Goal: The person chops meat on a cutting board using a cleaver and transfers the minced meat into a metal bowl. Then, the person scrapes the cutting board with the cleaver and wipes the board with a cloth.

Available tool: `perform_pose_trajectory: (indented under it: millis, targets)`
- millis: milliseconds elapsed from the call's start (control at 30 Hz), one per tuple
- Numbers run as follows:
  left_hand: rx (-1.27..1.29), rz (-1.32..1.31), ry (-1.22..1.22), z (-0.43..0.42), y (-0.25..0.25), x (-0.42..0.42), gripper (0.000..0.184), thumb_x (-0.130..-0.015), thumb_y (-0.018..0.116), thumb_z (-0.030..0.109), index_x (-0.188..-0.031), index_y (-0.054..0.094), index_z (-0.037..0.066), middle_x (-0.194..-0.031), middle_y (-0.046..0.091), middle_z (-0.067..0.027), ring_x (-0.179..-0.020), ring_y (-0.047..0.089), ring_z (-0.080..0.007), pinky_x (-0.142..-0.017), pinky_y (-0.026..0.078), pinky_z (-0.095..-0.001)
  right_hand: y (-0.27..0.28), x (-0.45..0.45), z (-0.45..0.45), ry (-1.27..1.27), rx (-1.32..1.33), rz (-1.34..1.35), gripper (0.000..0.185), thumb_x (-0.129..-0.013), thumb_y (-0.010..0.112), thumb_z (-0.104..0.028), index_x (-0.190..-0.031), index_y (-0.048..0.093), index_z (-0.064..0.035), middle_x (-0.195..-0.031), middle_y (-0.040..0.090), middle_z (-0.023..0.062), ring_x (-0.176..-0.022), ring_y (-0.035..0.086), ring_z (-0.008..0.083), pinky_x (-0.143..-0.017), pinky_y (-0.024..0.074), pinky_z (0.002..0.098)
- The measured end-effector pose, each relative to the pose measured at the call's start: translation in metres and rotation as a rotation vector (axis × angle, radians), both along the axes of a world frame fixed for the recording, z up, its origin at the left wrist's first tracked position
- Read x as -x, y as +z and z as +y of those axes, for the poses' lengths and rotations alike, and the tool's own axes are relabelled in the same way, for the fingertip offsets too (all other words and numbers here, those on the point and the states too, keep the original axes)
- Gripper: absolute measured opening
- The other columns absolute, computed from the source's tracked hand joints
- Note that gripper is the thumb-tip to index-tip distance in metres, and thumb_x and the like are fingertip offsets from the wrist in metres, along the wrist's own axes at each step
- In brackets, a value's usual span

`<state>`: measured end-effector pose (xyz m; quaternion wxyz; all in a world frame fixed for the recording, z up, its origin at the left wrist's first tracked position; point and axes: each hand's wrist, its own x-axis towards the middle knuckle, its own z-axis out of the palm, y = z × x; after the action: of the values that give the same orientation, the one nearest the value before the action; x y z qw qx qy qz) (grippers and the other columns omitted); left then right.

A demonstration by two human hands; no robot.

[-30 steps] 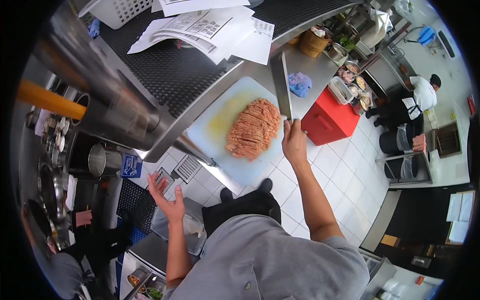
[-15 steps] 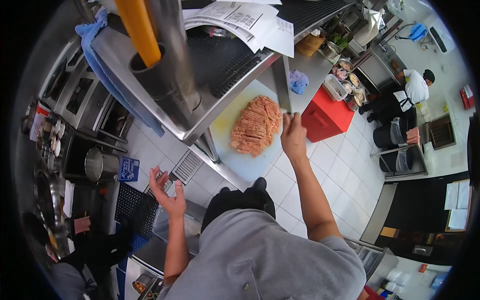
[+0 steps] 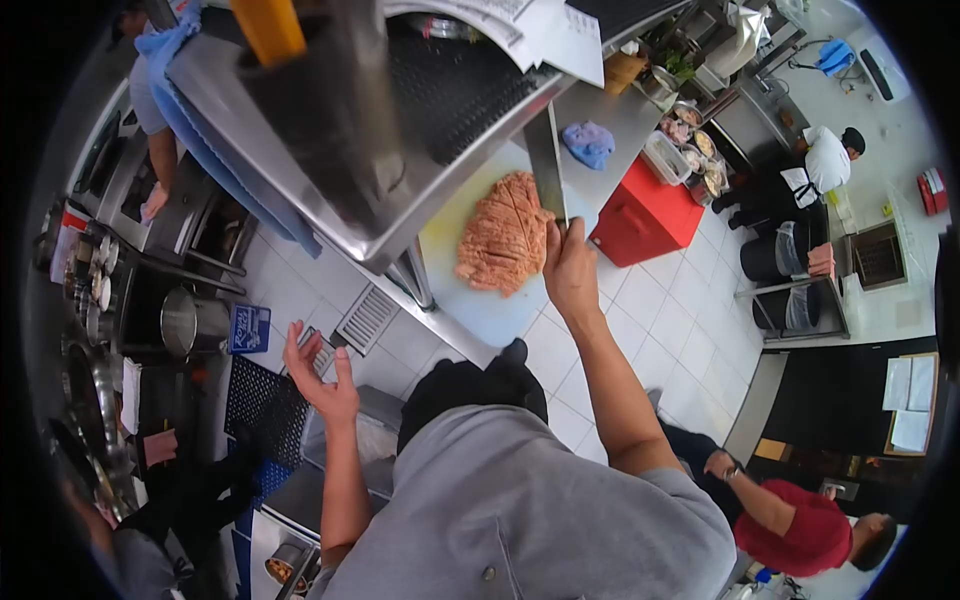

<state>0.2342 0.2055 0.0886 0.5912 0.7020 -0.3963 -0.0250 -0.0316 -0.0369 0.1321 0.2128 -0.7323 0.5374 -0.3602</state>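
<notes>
My right hand (image 3: 572, 270) is closed round the handle of a wide-bladed knife (image 3: 543, 160), at the right side of a mound of minced meat (image 3: 500, 240). The blade points away from me, along the mound's far right edge; whether it touches the meat I cannot tell. Scored lines run across the mound, which lies on a pale cutting board (image 3: 478, 318) with a yellowish stain. Off to the left, my left hand (image 3: 325, 385) is raised in the air, fingers apart and holding nothing.
A steel shelf (image 3: 375, 245) with papers (image 3: 570, 45) overhangs the board's left side. Beyond the knife lie a blue cloth (image 3: 588, 145) and a red box (image 3: 650, 215). People stand at the upper left, lower left, upper right and lower right. A pot (image 3: 182, 322) sits at left.
My right hand and the knife have shifted slightly left, closer to the meat. A person in red has appeared at lower right, and another person's arm at upper left.
</notes>
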Motion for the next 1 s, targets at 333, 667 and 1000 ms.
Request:
perform_pose_trajectory:
  millis: [333,667,1000]
  targets:
    - [0.024,-0.015,-0.040,-0.008,-0.005,0.007,0.067,-0.085,0.068,0.005,-0.146,0.041,-0.002,-0.142,0.047,-0.0205,-0.111,0.060,-0.0286,-0.095,0.048,-0.0367,-0.051,0.007,0.000,0.029,-0.227,0.294,0.031,-0.104,0.050,-0.031,-0.109,0.043,-0.0006,-0.073,0.063,0.0344,-0.073,0.063,0.0554,-0.061,0.0499,0.0605]
    - [0.007,-0.037,-0.007,0.004,-0.007,0.002,0.065,-0.086,0.067,0.006,-0.145,0.042,-0.002,-0.140,0.047,-0.0206,-0.109,0.060,-0.0290,-0.094,0.049,-0.0375,-0.107,-0.005,0.010,0.019,-0.205,0.302,0.035,-0.104,0.048,-0.034,-0.114,0.045,-0.0009,-0.075,0.064,0.0329,-0.073,0.062,0.0558,-0.066,0.0499,0.0633]
    - [-0.014,-0.062,-0.019,0.015,-0.007,-0.001,0.064,-0.084,0.066,0.005,-0.144,0.044,-0.001,-0.137,0.048,-0.0219,-0.107,0.061,-0.0305,-0.091,0.050,-0.0384,-0.113,-0.011,0.045,-0.091,-0.375,0.398,0.030,-0.102,0.054,-0.029,-0.107,0.043,-0.0013,-0.077,0.065,0.0315,-0.072,0.063,0.0536,-0.063,0.0496,0.0603]
